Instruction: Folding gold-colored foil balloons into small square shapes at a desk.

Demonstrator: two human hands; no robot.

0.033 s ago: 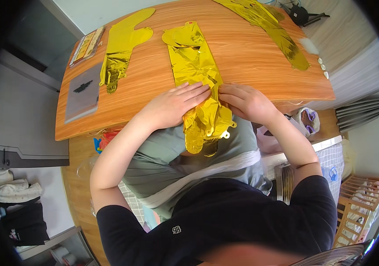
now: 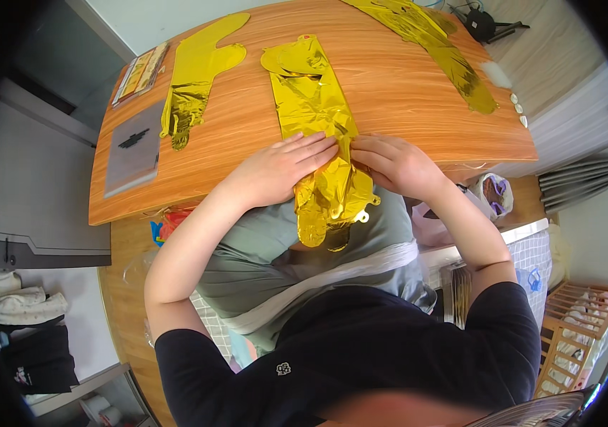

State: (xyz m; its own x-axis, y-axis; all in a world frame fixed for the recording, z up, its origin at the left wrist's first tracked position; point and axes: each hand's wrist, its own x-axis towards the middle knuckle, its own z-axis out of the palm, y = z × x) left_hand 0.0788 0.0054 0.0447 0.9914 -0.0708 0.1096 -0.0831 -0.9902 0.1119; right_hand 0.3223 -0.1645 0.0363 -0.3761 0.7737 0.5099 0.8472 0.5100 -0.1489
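A gold, crumpled flat foil balloon (image 2: 309,96) lies lengthwise on the wooden table (image 2: 240,124) in front of me. Its lower end, with small tabs and rounded tips, hangs over the near edge above my lap. My left hand (image 2: 286,167) rests flat across the foil's left side, fingers stretched out and close together. From the other side, my right hand (image 2: 400,165) touches the foil's right edge with its extended, slightly bent fingers. Both thumbs are mostly hidden, and the foil beneath my fingers is covered.
Another gold foil balloon (image 2: 201,60) lies at the far left, and gold foil (image 2: 435,53) stretches along the far right. A clear plastic sleeve (image 2: 133,153) and a printed packet (image 2: 140,73) sit on the left side. A black device (image 2: 479,25) stands at the back right corner.
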